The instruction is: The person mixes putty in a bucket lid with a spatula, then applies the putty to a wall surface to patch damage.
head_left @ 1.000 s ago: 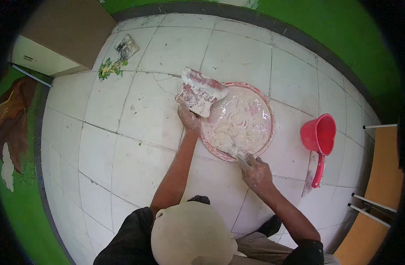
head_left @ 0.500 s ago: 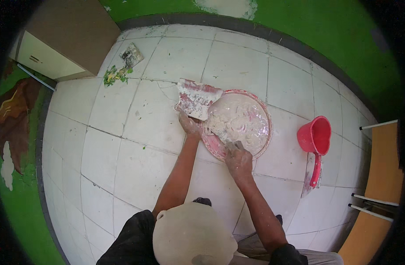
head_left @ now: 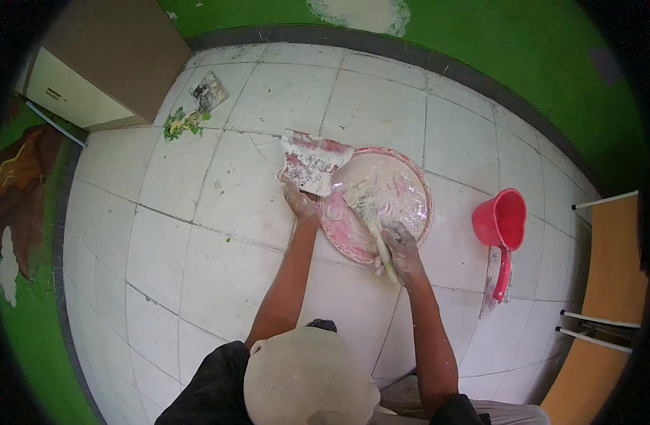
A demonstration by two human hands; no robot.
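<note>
From here I count two hands, one left hand and one right hand; mid-frame, one smeared plate, one spatula, one round tray; right, one dipper.

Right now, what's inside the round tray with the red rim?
Wet, pale paste covers much of the tray, with smeared pink showing at the lower left. The paste-coated tool in the right hand hides part of it; what lies beneath the paste can't be seen.
</note>
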